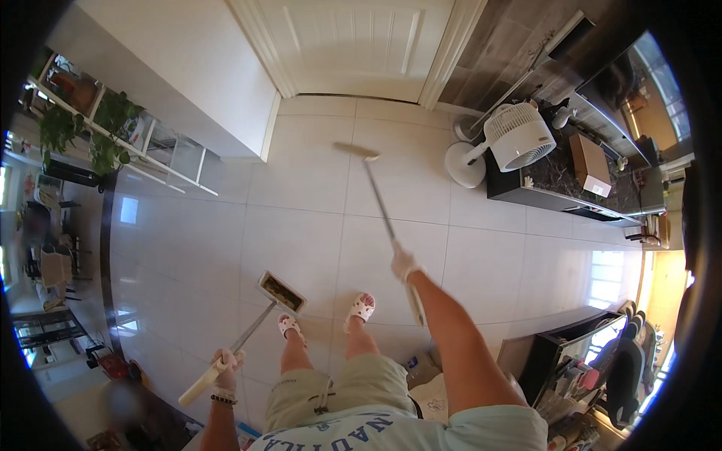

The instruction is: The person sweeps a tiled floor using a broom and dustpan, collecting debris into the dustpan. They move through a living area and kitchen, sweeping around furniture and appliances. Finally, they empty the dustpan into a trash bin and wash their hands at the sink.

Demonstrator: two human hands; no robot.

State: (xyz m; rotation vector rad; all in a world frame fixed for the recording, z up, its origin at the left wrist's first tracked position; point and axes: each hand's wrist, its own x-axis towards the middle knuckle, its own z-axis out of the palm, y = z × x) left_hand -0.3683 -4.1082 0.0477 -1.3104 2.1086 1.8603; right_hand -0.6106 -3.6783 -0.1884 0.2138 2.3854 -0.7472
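Observation:
My left hand (227, 366), in a thin pale glove, grips the handle of a long-handled dustpan (282, 292). The pan rests on the tiled floor close to my slippered foot (290, 325), with dark debris inside. My right hand (404, 262), gloved as well, is closed around the pole of a broom (379, 197). The broom's head (356, 150) is out ahead on the pale tiles, short of the white door. Its bristles are blurred.
A white door (350, 39) stands ahead. To the right are a white fan (516, 138) and a low black cabinet (541, 189) bearing a cardboard box (589, 163). A white shelf with plants (113, 115) is at the left, a shoe rack (586, 344) at the lower right.

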